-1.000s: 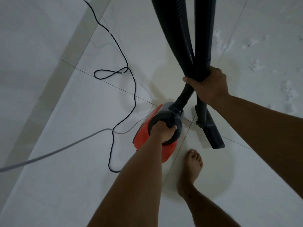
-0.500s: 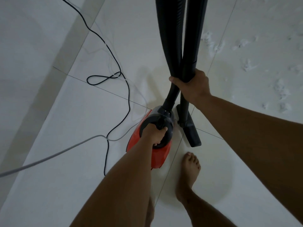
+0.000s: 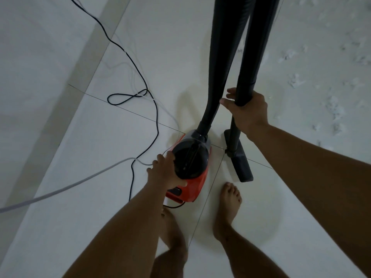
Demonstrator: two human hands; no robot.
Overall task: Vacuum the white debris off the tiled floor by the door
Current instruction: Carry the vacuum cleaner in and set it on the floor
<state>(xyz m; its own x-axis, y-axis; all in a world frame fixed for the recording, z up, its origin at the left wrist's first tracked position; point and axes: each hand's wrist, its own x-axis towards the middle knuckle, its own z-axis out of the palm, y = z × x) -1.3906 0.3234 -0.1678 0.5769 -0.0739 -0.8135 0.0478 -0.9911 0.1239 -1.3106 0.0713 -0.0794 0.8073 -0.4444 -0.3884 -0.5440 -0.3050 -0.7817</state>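
My left hand [image 3: 163, 174] has let go of the canister vacuum [image 3: 192, 160], fingers splayed against it; right hand [image 3: 250, 115] grips the wand [image 3: 254, 57], white debris [image 3: 295, 80] beyond untouched.

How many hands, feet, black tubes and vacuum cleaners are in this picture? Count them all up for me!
Hands: 2 (left hand, right hand)
Feet: 2 (left foot, right foot)
Black tubes: 2 (hose, wand)
Vacuum cleaners: 1 (red vacuum)
Total: 7
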